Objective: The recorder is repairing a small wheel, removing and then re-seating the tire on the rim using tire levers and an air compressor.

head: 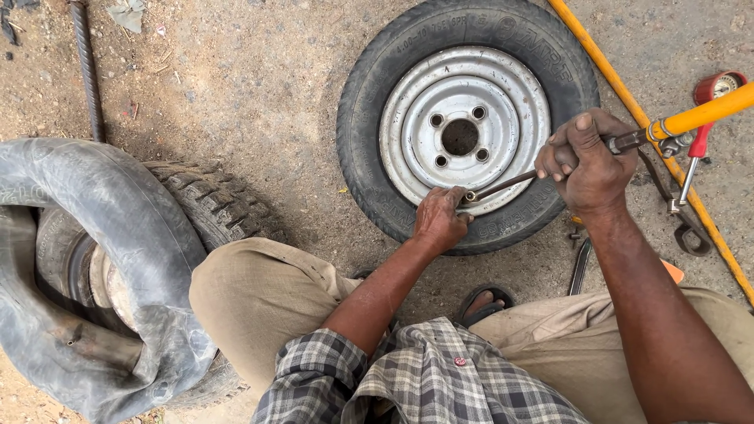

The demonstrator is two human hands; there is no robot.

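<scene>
A person in tan trousers point(259, 302) and a checked shirt point(408, 373) crouches on bare, dusty ground point(251, 102), working over a small wheel point(465, 122) that lies flat in front of the knees. Off to the person's left sits the biggest object in sight: a worn, knobbly tyre point(208, 208) with a limp black inner tube point(118, 259) draped over and through it. The small wheel, black rubber around a silver steel rim point(503, 118) with four bolt holes and a centre bore, rests just beyond a sandalled foot point(485, 302).

A yellow hose point(628, 90) runs diagonally across the ground past the wheel's far side; a second yellow length point(707, 111) leads in from the edge to a slim metal air chuck point(510, 184). The right hand point(587, 161) is closed in a full fist round the chuck's upper end, thumb laid along the top. The left hand point(438, 220) lies on the tyre's near sidewall, fingers curled shut and pinching where the chuck's tip meets the rim; what lies under the fingertips cannot be made out.

On the ground by the right forearm lie a red-cased pressure gauge point(711, 94) and a dark spanner point(580, 267). A ribbed steel bar point(86, 67) lies in the dirt at the far left.
</scene>
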